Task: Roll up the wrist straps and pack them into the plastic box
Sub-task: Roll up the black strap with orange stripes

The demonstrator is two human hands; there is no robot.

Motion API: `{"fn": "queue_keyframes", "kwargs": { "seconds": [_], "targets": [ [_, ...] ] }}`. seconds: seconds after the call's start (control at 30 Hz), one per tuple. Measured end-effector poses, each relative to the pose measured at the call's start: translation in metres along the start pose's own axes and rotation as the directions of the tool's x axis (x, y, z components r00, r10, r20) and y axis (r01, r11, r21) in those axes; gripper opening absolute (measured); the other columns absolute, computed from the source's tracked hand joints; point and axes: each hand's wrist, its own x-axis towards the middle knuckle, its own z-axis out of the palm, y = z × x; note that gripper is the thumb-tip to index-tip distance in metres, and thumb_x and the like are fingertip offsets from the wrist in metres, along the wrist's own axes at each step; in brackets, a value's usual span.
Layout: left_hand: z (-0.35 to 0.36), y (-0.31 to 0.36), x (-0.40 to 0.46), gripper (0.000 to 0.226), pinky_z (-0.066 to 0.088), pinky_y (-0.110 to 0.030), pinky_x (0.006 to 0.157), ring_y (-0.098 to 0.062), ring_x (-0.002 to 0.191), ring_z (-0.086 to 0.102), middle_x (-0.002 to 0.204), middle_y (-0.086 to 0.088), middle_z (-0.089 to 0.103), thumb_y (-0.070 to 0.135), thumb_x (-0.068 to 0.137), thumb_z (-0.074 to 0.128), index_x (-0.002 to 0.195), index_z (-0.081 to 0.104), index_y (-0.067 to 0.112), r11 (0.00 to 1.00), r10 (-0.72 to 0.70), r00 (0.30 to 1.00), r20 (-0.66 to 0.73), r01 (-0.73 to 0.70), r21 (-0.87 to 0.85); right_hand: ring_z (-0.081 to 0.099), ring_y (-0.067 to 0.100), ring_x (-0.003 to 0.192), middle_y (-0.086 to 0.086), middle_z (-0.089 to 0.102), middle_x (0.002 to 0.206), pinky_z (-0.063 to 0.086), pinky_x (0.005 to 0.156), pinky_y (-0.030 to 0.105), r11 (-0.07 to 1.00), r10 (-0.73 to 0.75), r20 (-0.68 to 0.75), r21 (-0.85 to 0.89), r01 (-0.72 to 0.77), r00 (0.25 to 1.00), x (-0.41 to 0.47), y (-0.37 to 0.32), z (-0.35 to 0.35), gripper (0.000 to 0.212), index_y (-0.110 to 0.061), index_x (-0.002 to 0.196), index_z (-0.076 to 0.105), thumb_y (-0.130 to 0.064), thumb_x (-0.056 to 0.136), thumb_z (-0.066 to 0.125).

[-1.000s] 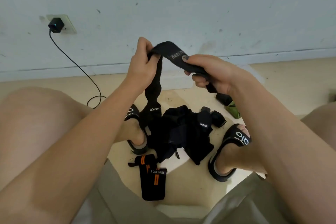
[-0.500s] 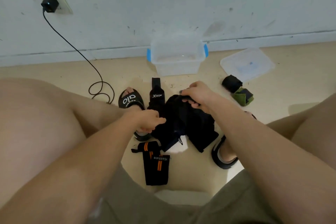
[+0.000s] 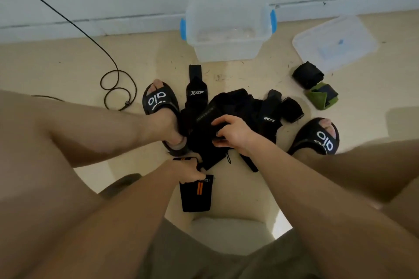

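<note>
A heap of black wrist straps [image 3: 240,108] lies on the floor between my feet. My right hand [image 3: 231,131] reaches into the heap and its curled fingers grip a black strap there. My left hand [image 3: 187,170] is lower down and grips the top end of a black strap with orange stripes [image 3: 196,195]. A black strap marked XTEP [image 3: 196,92] lies stretched out toward the clear plastic box [image 3: 226,50], which stands open by the wall with blue latches. Two rolled straps, one black [image 3: 307,75] and one green [image 3: 322,96], lie to the right.
The box's clear lid [image 3: 335,41] lies on the floor at the right. A black cable [image 3: 118,84] runs down from the wall and coils at the left. My feet wear black slippers [image 3: 158,99] on both sides of the heap.
Both hands came down from chest height, where they held one black strap stretched between them. The right hand now grips into the heap and the left has moved to the orange-striped strap.
</note>
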Motion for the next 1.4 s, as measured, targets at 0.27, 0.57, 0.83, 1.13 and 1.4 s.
{"fn": "queue_keyframes", "kwargs": {
  "seconds": [0.27, 0.57, 0.83, 1.13, 1.4],
  "targets": [
    [0.032, -0.010, 0.035, 0.104, 0.039, -0.025, 0.094, -0.029, 0.144, 0.039, 0.164, -0.015, 0.026, 0.044, 0.100, 0.060, 0.161, -0.017, 0.011, 0.922, -0.100, 0.994, 0.054, 0.112, -0.371, 0.071, 0.042, 0.100, 0.021, 0.056, 0.130, 0.065, 0.068, 0.036, 0.990, 0.137, -0.068, -0.008, -0.138, 0.988, 0.034, 0.021, -0.009, 0.038, -0.010, 0.117, 0.065, 0.016, 0.097, 0.044],
    [0.010, -0.007, 0.035, 0.025, 0.061, -0.035, 0.084, -0.017, 0.089, 0.063, 0.108, -0.008, 0.059, 0.009, 0.094, 0.065, 0.112, 0.049, 0.015, 0.863, -0.054, 0.997, -0.059, 0.017, -0.505, 0.067, 0.034, 0.102, 0.015, 0.057, 0.130, 0.064, 0.081, 0.045, 0.990, 0.131, -0.043, 0.047, -0.129, 0.990, 0.035, 0.006, -0.005, 0.034, -0.008, 0.124, 0.068, 0.007, 0.098, 0.053],
    [-0.105, 0.032, -0.059, 0.038, 0.060, -0.023, 0.063, -0.020, 0.091, 0.066, 0.120, -0.012, 0.061, 0.004, 0.094, 0.068, 0.127, 0.051, 0.015, 0.793, 0.218, 0.917, -0.334, -0.366, -0.487, 0.073, 0.030, 0.091, 0.018, 0.072, 0.118, 0.063, 0.078, 0.037, 0.990, -0.115, 0.030, -0.080, 0.117, 0.993, -0.024, -0.077, -0.008, 0.055, -0.010, 0.138, 0.058, 0.011, 0.096, 0.030],
    [-0.194, 0.079, -0.207, 0.037, 0.051, -0.038, 0.083, -0.023, 0.086, 0.062, 0.102, -0.018, 0.067, -0.010, 0.093, 0.061, 0.120, 0.049, 0.013, 0.638, 0.520, 0.663, -0.538, -0.720, -0.271, 0.071, 0.016, 0.109, 0.000, 0.078, 0.111, 0.059, 0.091, 0.030, 0.822, -0.556, -0.068, -0.198, 0.535, 0.829, -0.113, -0.177, -0.069, 0.048, -0.011, 0.129, 0.064, 0.011, 0.086, 0.059],
    [-0.245, 0.122, -0.283, 0.051, 0.044, -0.022, 0.058, -0.019, 0.072, 0.054, 0.099, -0.015, 0.062, -0.009, 0.093, 0.057, 0.127, 0.034, 0.022, 0.543, 0.627, 0.477, -0.616, -0.834, -0.094, 0.072, 0.022, 0.113, 0.002, 0.076, 0.121, 0.061, 0.092, 0.041, 0.801, -0.591, -0.030, 0.091, 0.591, 0.806, -0.159, -0.235, -0.088, 0.014, -0.014, 0.100, 0.074, -0.014, 0.096, 0.060]
  ]
}}
